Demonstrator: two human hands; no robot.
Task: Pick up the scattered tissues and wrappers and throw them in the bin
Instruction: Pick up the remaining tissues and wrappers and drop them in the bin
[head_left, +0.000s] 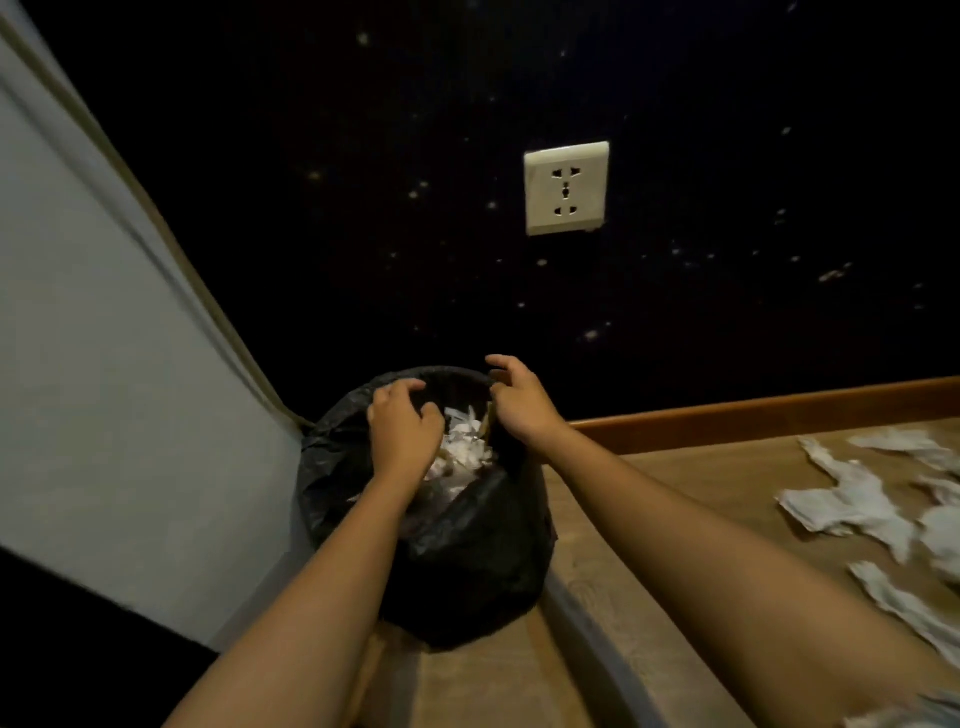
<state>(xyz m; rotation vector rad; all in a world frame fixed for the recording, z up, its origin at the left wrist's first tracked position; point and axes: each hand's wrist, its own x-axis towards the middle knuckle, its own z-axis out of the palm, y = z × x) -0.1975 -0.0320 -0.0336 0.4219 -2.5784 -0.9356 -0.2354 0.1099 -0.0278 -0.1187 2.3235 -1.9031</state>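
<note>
Hands, two of them, reach over one bin (447, 561). The bin is round and has a black bag (332, 441) pulled over it. It stands on the wooden floor (623, 519), in the corner where a pale wall (104, 364) meets a dark wall (363, 156).

The left hand (402, 428) is above the bin's mouth. Its fingers are curled down and I see nothing in them. The thumb lies close to the fingers. It is hard to tell if the fingertips touch the bag at the far rim.

The right hand (519, 402) is at the right side of the rim. Its fingers are bent like a loose claw and spread apart. It holds nothing that I can see. The heel of the hand is near the bag's edge, but I cannot tell if it touches.

Inside the bin lies a pile of white tissues (465, 449), crumpled together. They are too mixed up to count.

More tissues (852, 499) lie on the floor, well to the right of the bin. I can count about five or six white pieces there. Some are blurred at the picture's edge.

One white wall socket (566, 188) sits on the dark wall, up above the bin. One brown wooden strip (779, 408) runs along the bottom of that wall.
</note>
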